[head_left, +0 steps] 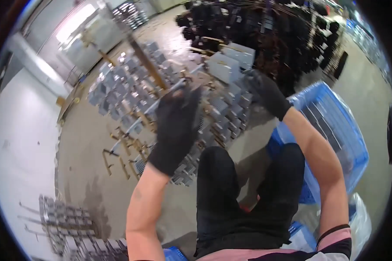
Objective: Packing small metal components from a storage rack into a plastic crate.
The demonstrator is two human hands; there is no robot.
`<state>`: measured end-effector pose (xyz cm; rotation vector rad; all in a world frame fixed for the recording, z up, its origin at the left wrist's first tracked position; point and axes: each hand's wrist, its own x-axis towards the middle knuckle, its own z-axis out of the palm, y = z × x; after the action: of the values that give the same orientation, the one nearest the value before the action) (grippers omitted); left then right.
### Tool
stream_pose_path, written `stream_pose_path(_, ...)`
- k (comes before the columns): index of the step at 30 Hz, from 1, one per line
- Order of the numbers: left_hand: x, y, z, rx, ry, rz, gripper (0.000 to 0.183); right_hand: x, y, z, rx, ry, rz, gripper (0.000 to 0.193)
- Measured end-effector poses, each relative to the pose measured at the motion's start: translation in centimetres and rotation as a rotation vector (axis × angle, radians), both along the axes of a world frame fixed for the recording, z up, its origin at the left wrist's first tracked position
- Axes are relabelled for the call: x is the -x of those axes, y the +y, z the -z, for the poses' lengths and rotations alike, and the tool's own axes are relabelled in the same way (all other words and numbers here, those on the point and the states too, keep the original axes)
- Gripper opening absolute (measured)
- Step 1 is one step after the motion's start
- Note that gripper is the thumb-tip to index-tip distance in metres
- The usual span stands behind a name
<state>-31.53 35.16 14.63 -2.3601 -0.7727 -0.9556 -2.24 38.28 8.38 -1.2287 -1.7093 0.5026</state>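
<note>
My left hand [176, 126], in a black glove, is raised in front of a rack hung with many small grey metal parts [133, 82]. A pale bar [176, 85] passes by its fingertips; blur hides whether the fingers grip it. To the right, my right hand [265, 91], also in a black glove, has its fingers curled beside larger flat grey panels [224, 67]. What it holds, if anything, I cannot make out. More grey parts [222, 117] hang between and below the hands. A brown upright post [148, 65] rises behind the left hand.
A blue plastic crate [357, 152] lined with clear film stands at my right, with dark slats inside. Behind the rack is a mass of hanging black parts [231, 26]. Another rack of grey parts [67, 217] stands at lower left, near the white wall [21, 143].
</note>
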Motion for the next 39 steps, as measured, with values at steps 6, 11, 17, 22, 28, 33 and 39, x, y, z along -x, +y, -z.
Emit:
stream_pose_path(6, -14.9, 8.8, 0.2, -0.119, -0.275, 0.480, 0.027, -13.5, 11.9, 7.7, 0.427, 0.612, -0.491, 0.035)
stream_pose_path(11, -16.6, 13.9, 2.1, 0.269, 0.272, -0.441, 0.028, -1.1, 12.1, 5.0, 0.473, 0.962, -0.613, 0.043)
stream_pose_path(17, -24.8, 14.5, 1.7, 0.325, 0.640, -0.219, 0.035, -8.7, 11.6, 7.4, 0.552, 1.038, -0.033, 0.043)
stream_pose_path(22, -27.9, 24.7, 7.1, -0.233, -0.246, 0.397, 0.038, -2.5, 15.0, 7.6, 0.487, 1.079, -0.166, 0.049)
stream_pose_path(28, -27.2, 25.2, 9.7, -0.289, -0.506, 0.496, 0.036, -5.2, 15.8, 9.3, 0.424, 0.940, -0.409, 0.047)
stream_pose_path(33, -19.9, 19.7, 7.4, -0.340, -0.729, 0.564, 0.036, -3.3, 14.3, 5.8, 0.578, 1.155, -0.339, 0.050)
stream_pose_path(39, -13.3, 11.6, 5.7, 0.182, -0.093, -0.065, 0.037, -3.0, 12.8, 5.7, 0.645, 1.139, -0.645, 0.044)
